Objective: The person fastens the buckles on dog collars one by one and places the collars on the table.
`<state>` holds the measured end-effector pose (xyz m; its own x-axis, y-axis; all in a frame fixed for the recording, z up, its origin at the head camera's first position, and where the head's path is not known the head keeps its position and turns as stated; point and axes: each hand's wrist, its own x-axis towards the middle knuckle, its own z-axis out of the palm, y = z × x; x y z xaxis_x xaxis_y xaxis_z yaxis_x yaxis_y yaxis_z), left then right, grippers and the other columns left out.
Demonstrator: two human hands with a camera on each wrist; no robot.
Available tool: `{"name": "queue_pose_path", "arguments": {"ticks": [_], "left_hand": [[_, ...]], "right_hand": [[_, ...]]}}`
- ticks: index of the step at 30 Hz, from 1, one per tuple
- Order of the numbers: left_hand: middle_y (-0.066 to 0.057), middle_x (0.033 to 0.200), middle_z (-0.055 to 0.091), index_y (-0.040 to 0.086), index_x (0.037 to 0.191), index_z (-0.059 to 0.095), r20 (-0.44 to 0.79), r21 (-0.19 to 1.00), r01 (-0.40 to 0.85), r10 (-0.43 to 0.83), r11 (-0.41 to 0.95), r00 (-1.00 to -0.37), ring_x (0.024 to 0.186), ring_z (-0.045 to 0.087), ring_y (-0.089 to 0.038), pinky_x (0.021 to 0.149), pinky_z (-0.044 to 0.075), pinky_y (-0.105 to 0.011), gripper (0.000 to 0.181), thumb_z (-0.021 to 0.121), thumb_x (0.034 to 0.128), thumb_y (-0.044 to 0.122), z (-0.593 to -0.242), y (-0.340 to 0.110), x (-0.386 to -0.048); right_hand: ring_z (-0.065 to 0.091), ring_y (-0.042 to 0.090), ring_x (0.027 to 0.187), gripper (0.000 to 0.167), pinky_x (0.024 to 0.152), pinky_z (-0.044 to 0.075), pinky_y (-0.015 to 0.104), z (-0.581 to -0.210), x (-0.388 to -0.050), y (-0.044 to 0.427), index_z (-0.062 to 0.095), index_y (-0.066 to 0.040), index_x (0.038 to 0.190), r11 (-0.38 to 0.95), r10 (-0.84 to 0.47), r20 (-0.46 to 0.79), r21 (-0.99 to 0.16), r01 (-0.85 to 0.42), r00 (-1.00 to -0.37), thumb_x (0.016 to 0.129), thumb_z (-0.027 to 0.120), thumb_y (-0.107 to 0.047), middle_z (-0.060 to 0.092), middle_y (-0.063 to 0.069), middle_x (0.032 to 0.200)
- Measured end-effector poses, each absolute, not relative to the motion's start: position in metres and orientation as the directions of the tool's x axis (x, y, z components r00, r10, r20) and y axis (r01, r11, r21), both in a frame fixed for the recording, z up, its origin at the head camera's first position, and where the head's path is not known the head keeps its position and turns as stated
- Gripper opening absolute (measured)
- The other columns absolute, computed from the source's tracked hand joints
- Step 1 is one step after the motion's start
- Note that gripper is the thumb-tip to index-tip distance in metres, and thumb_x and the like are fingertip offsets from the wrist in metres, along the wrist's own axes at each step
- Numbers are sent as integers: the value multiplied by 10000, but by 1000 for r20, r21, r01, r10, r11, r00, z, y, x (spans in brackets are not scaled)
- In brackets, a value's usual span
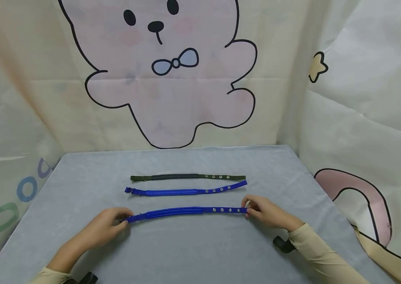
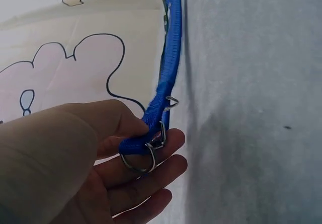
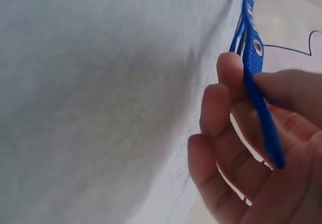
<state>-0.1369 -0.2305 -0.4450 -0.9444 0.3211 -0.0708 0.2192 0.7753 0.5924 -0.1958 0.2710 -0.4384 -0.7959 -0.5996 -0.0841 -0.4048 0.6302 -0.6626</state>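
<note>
A blue pet collar [image 1: 175,212] with metal eyelets stretches between the two hands, nearest the person. My left hand [image 1: 106,227] pinches its buckle end; in the left wrist view the thumb presses the blue collar [image 2: 171,58] beside a metal buckle and rings. At the other end my right hand [image 1: 268,211] pinches the eyelet end, and the collar's tip [image 3: 271,138] passes between thumb and fingers in the right wrist view. Behind it lie a second blue collar [image 1: 172,192] and, farther back, a dark green collar [image 1: 175,177], both laid out lengthwise.
A grey cloth covers the table [image 1: 200,252]. Printed curtains [image 1: 214,98] with a cartoon bear hang behind it and at both sides. Dark wrist devices [image 1: 283,244] show under the forearms.
</note>
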Motion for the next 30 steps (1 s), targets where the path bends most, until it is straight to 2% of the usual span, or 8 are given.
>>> {"name": "queue_pose_path", "arguments": {"ticks": [7,13,16,22,30], "left_hand": [[-107,1166,725,103,1138,722,-121,631,148,285,761,-951,1047,699,-312,868,565,-503,250,639,906,61,-436,-229,-136],[-70,1126,726,132,1088,708,-58,638,213,322,740,-945,1010,689,-257,845,555,-488,176,650,925,97,-421,-228,-143],[-70,1118,728,130,1058,718,-36,651,235,339,722,-940,979,678,-219,812,550,-461,145,672,921,110,-417,-228,-147],[-54,1092,725,120,1059,713,-41,695,210,330,688,-943,951,685,-182,755,550,-350,115,679,956,156,-414,-229,-153],[-60,1062,707,128,1061,710,4,730,231,335,643,-942,901,651,-137,695,506,-273,158,710,957,247,-417,-233,-163]], "right_hand": [[611,113,726,102,629,486,236,-435,-207,267,563,-38,1121,615,-557,-78,-708,-348,-827,1020,548,-28,731,88,854],[655,284,701,58,601,526,287,-425,-220,261,595,-21,1052,573,-507,-33,-759,-308,-861,1011,591,-62,742,191,854],[641,358,694,101,571,499,280,-422,-224,260,610,-13,1039,536,-495,-12,-791,-294,-869,1026,590,-111,729,219,849],[601,214,634,157,542,403,227,-417,-230,253,641,-6,1022,482,-473,32,-827,-288,-881,1032,593,-155,702,227,829],[634,178,681,234,649,554,337,-416,-238,244,664,71,1123,409,-510,75,-856,-318,-857,1028,593,-132,695,198,863]]}}
